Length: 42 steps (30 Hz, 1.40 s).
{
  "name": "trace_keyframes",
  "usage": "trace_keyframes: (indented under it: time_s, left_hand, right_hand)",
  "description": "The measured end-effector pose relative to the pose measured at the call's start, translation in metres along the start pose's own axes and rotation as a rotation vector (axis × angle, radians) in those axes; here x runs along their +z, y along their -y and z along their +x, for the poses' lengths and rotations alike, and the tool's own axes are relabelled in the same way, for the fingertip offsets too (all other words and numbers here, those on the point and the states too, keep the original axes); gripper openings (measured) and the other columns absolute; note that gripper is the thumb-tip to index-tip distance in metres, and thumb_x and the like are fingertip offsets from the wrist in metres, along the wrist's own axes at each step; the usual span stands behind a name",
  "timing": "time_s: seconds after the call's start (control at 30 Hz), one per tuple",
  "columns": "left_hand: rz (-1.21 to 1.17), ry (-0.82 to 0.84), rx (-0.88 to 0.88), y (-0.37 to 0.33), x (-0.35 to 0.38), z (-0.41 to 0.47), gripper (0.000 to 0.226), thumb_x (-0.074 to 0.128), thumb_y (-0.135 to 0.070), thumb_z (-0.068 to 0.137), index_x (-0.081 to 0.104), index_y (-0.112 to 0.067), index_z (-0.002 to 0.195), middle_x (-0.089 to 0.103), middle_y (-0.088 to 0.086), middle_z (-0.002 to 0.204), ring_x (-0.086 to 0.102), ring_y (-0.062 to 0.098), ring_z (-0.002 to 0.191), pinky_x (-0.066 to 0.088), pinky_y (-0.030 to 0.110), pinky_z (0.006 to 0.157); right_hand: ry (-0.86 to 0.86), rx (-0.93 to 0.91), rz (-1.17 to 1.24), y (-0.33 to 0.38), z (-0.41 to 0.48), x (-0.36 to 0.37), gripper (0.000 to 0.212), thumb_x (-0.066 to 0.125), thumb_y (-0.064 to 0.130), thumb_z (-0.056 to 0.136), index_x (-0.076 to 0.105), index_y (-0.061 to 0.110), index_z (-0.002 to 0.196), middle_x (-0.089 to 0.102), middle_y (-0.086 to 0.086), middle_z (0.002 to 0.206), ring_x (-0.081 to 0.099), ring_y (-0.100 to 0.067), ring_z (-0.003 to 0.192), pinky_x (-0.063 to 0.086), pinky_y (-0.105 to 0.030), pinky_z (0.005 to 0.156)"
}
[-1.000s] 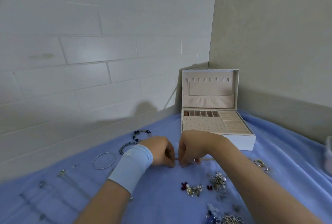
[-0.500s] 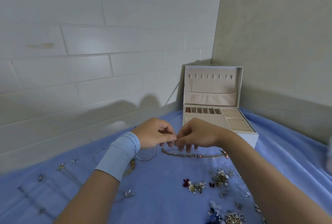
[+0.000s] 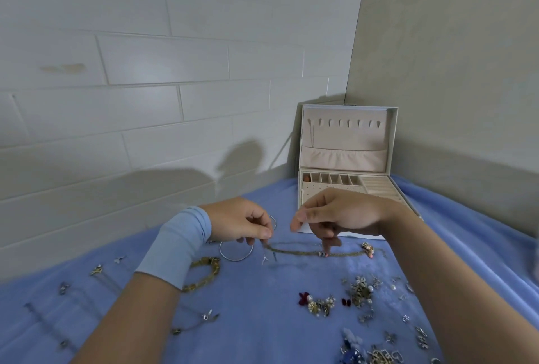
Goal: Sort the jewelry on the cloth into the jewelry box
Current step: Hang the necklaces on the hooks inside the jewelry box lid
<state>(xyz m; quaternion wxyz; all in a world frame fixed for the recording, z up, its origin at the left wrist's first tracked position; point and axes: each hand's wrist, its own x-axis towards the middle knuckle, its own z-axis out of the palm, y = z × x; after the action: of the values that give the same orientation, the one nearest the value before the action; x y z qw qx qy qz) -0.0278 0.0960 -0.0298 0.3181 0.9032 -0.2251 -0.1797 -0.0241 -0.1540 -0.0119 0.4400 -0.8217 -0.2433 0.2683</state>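
A thin gold chain necklace [image 3: 303, 252] lies stretched on the blue cloth [image 3: 262, 323] just in front of the open white jewelry box [image 3: 347, 136]. My left hand [image 3: 242, 222], with a light blue wristband, pinches the chain's left end and lifts it slightly. Beside it, my right hand [image 3: 338, 213] hovers over the chain's middle, thumb apart from the fingers, one fingertip reaching down to touch the chain. Small compartments, a peg board and ring rolls show in the box's tray, and hooks line its lid.
A silver bangle [image 3: 236, 254] and an amber bead bracelet [image 3: 205, 273] lie under my left wrist. Earring clusters [image 3: 320, 305] and small charms [image 3: 361, 290] are scattered at the right front, thin chains [image 3: 46, 320] at the left. Tiled walls meet behind the box.
My hands, joined over the chain before, have parted. The left still holds an end, while the right has opened and moved right. The view has tilted up a little.
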Motion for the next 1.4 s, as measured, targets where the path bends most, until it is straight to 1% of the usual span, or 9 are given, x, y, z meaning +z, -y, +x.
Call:
trace_keyframes:
  time_s: [0.17, 0.27, 0.4, 0.6, 0.83, 1.03, 1.13, 1.27, 1.4]
  left_hand:
    - [-0.165, -0.012, -0.122, 0.009, -0.002, 0.003, 0.01, 0.06, -0.015, 0.083, 0.065, -0.016, 0.075, 0.068, 0.002, 0.086, 0.062, 0.011, 0.077, 0.05, 0.021, 0.072]
    - [-0.623, -0.028, 0.017, 0.012, 0.002, 0.005, 0.01, 0.046, -0.012, 0.066, 0.054, -0.011, 0.06, 0.066, 0.014, 0.078, 0.062, 0.022, 0.075, 0.051, 0.026, 0.073]
    - [-0.965, 0.046, 0.143, 0.009, 0.002, 0.001, 0.005, 0.042, -0.01, 0.07, 0.046, -0.007, 0.072, 0.056, 0.017, 0.067, 0.062, 0.033, 0.074, 0.054, 0.035, 0.074]
    - [-0.836, 0.091, 0.181, -0.023, 0.01, 0.001, 0.031, 0.056, -0.023, 0.088, 0.055, -0.004, 0.112, 0.061, 0.011, 0.081, 0.06, 0.025, 0.07, 0.054, 0.034, 0.068]
    - [-0.764, -0.142, 0.198, -0.032, 0.005, -0.001, 0.03, 0.043, -0.023, 0.103, 0.053, -0.012, 0.077, 0.021, -0.006, 0.052, 0.015, 0.009, 0.045, 0.013, 0.021, 0.045]
    - [-1.193, -0.248, 0.329, -0.03, -0.005, 0.0, 0.028, 0.048, -0.022, 0.091, 0.055, -0.012, 0.066, 0.041, 0.002, 0.065, 0.041, 0.015, 0.052, 0.039, 0.024, 0.049]
    - [-1.292, -0.208, 0.287, -0.033, -0.02, 0.003, 0.026, 0.049, -0.026, 0.091, 0.055, -0.015, 0.068, 0.037, -0.002, 0.061, 0.035, 0.012, 0.05, 0.03, 0.022, 0.047]
    - [-1.061, -0.172, 0.251, -0.051, -0.048, 0.013, 0.02, 0.051, -0.032, 0.091, 0.057, -0.017, 0.079, 0.025, -0.008, 0.05, 0.027, 0.01, 0.045, 0.02, 0.021, 0.041]
    - [-0.987, -0.206, 0.247, -0.079, -0.067, 0.037, 0.015, 0.057, -0.028, 0.083, 0.057, -0.014, 0.077, 0.042, -0.003, 0.056, 0.046, 0.016, 0.053, 0.041, 0.023, 0.05]
  right_hand:
    - [0.033, 0.055, -0.109, 0.003, -0.006, -0.004, 0.035, 0.067, 0.039, 0.092, 0.071, 0.011, 0.073, 0.05, -0.003, 0.051, 0.047, -0.015, 0.045, 0.054, -0.043, 0.076]
    - [0.027, -0.063, 0.109, 0.001, -0.005, -0.008, 0.041, 0.072, 0.035, 0.091, 0.058, 0.011, 0.061, 0.041, -0.006, 0.049, 0.04, -0.02, 0.045, 0.056, -0.046, 0.076]
    - [-0.001, -0.208, 0.426, 0.002, -0.003, -0.007, 0.027, 0.062, 0.031, 0.089, 0.061, 0.013, 0.069, 0.034, -0.003, 0.053, 0.032, -0.017, 0.045, 0.053, -0.038, 0.064]
    - [-0.121, -0.288, 0.352, 0.019, 0.0, 0.005, 0.026, 0.052, 0.022, 0.101, 0.067, 0.015, 0.081, 0.042, -0.003, 0.063, 0.03, -0.014, 0.046, 0.018, -0.023, 0.042]
    - [-0.138, -0.21, 0.25, 0.014, -0.006, -0.003, 0.039, 0.06, 0.036, 0.09, 0.046, 0.014, 0.062, 0.037, -0.008, 0.057, 0.036, -0.02, 0.049, 0.03, -0.029, 0.049]
    - [-0.097, -0.237, 0.389, 0.003, -0.003, -0.013, 0.022, 0.055, 0.026, 0.092, 0.062, 0.011, 0.077, 0.04, -0.004, 0.061, 0.038, -0.02, 0.05, 0.047, -0.034, 0.06]
    - [-0.153, -0.295, 0.514, 0.011, -0.001, -0.021, 0.017, 0.054, 0.021, 0.093, 0.061, 0.008, 0.085, 0.036, -0.005, 0.063, 0.034, -0.017, 0.049, 0.048, -0.033, 0.055]
    - [-0.33, -0.361, 0.491, 0.037, -0.003, -0.046, 0.022, 0.046, 0.016, 0.103, 0.061, 0.012, 0.086, 0.037, -0.001, 0.063, 0.027, -0.014, 0.05, 0.022, -0.026, 0.047]
    - [-0.502, -0.335, 0.367, 0.06, 0.0, -0.078, 0.024, 0.047, 0.018, 0.104, 0.062, 0.014, 0.086, 0.038, -0.001, 0.062, 0.024, -0.014, 0.051, 0.013, -0.027, 0.05]
